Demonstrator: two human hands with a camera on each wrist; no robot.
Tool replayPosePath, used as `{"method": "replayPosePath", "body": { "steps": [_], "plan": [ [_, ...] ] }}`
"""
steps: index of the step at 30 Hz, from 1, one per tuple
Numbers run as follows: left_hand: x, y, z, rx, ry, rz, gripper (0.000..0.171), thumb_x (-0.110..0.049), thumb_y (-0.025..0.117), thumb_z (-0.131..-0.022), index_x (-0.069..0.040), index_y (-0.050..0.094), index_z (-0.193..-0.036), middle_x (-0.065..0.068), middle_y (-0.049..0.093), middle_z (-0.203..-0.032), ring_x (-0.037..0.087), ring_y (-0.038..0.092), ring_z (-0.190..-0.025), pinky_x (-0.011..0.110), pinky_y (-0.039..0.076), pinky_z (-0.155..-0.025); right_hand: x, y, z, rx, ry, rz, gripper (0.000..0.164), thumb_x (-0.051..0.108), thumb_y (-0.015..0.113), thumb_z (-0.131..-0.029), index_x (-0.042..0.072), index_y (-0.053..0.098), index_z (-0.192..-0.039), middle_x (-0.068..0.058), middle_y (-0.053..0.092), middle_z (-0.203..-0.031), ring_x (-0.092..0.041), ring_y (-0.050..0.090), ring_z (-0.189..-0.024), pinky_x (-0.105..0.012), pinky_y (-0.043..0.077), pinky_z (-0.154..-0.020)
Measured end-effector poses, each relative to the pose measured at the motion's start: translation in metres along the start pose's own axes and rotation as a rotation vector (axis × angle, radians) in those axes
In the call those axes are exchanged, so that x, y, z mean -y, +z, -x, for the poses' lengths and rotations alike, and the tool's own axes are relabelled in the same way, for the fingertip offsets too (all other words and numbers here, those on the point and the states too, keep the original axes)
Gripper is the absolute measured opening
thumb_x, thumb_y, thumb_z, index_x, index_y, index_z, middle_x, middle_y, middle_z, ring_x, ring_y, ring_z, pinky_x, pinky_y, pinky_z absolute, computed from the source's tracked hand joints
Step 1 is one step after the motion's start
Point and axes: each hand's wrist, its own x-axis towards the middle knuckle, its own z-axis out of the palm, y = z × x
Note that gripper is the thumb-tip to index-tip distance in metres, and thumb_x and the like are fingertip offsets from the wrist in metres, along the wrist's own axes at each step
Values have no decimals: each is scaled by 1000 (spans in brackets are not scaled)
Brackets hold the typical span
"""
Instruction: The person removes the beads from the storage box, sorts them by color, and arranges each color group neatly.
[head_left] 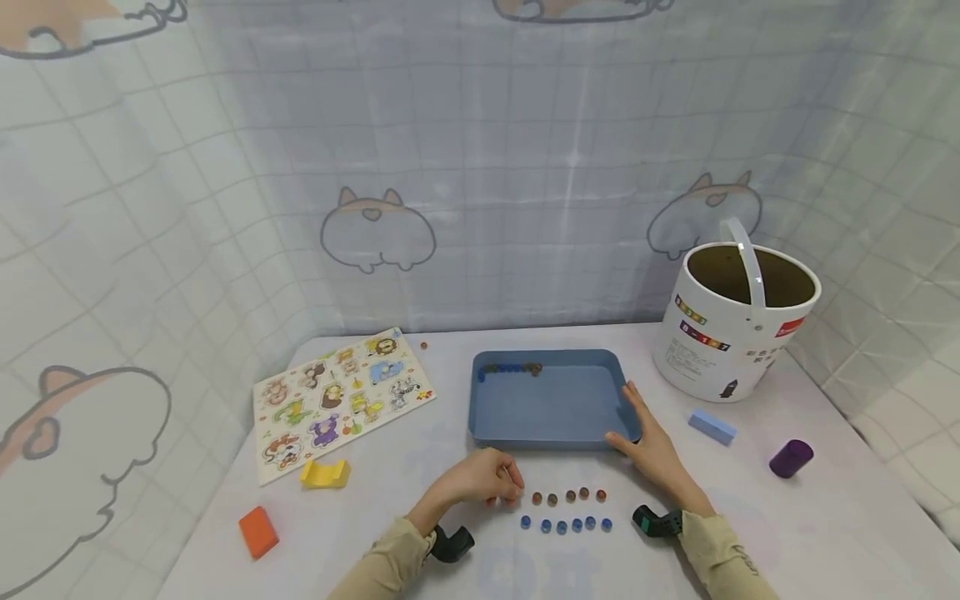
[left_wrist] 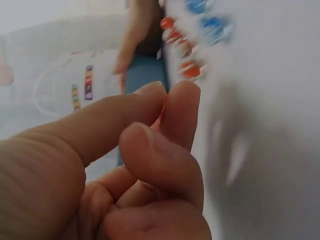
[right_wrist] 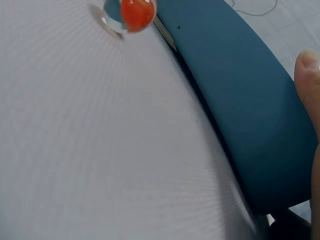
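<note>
The left hand [head_left: 486, 479] is over the counter [head_left: 840, 533], just beside the left end of a row of five reddish marbles [head_left: 572, 496]. Its fingers are curled in, thumb and index fingertip meeting; a trace of red shows between them in the left wrist view, but I cannot tell whether a marble is pinched there. A second row, six blue marbles [head_left: 577, 525], lies on the near side of the reddish one.

The right hand [head_left: 651, 446] is spread at the near right corner of a blue-grey tray [head_left: 558, 408], its thumb at the near rim and its fingers along the right side. The tray sits beyond both rows; inside, small blue and brownish marbles [head_left: 517, 367] line its far left edge.

To the left lie an animal puzzle board [head_left: 341, 398], a yellow block [head_left: 325, 477] and, nearer, an orange block [head_left: 258, 533]. A lone orange marble [head_left: 423, 345] rests near the far edge. At far right stands a white bucket [head_left: 701, 350], with a pale blue block [head_left: 712, 427] and a purple cylinder [head_left: 791, 458] on its near side.
</note>
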Motion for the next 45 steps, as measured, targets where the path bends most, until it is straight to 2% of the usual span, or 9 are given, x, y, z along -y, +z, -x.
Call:
{"method": "replayPosePath", "body": {
  "steps": [10,15,18,22,28,32,36,40,45],
  "plan": [
    [5,15,-3,-23,-38,-2,5,-7,74,-82,-9,69,-81,-4,64,-59,7,43,-41,20,34,-42,0,1,0,-2,0,1,90,35,69,-89,12,14,-156,-12,5,-164,-47,15,-146,-66,18,-112],
    [-4,5,-4,-8,-19,-3,6,-18,71,-89,-13,71,-93,1,68,-64,9,48,-43,22,37,-43,0,0,0,-3,-4,9,90,35,69,-89,12,14,-157,-12,5,-164,-47,16,-146,-67,19,-111],
    [-14,-10,-11,10,35,67,18,-25,64,-94,-12,70,-104,7,70,-71,10,47,-44,24,37,-44,-1,-2,0,-15,-14,13,90,34,69,-89,12,14,-157,-12,6,-164,-48,16,-145,-67,19,-111],
    [-26,-34,-31,-7,73,257,34,-27,58,-98,-3,63,-122,9,70,-83,10,50,-49,27,39,-50,-3,-3,0,-19,-16,8,90,33,69,-89,13,13,-157,-12,5,-164,-48,16,-145,-67,19,-111],
    [-32,-61,-78,-161,72,419,39,-26,51,-102,0,57,-131,0,66,-92,13,56,-65,29,45,-64,-3,-1,0,-11,-16,-12,90,32,70,-89,11,15,-156,-12,6,-164,-47,16,-146,-67,19,-111],
    [-30,-68,-106,-214,9,429,39,-27,51,-102,-1,58,-130,6,67,-99,14,56,-71,31,45,-70,0,0,0,-9,-15,-14,90,32,71,-88,10,16,-156,-13,6,-164,-48,16,-145,-67,19,-111],
    [-26,-67,-129,-276,-73,394,35,-24,51,-102,-2,62,-126,9,69,-97,10,57,-65,25,45,-63,2,-2,0,-18,-16,-16,90,32,71,-88,9,16,-156,-13,7,-164,-47,16,-146,-66,19,-111],
    [-21,-60,-142,-354,-142,359,30,-20,51,-101,-3,65,-122,7,71,-87,7,56,-57,19,43,-53,1,-2,0,-16,-14,-11,90,33,71,-88,10,17,-156,-13,7,-164,-47,16,-146,-66,19,-112],
    [-17,-52,-151,-418,-176,312,27,-18,53,-101,-2,67,-118,6,69,-80,8,58,-56,19,44,-51,-1,1,1,-22,-23,-10,89,33,71,-88,9,18,-155,-13,8,-164,-46,17,-146,-65,19,-112]
  ]
}}
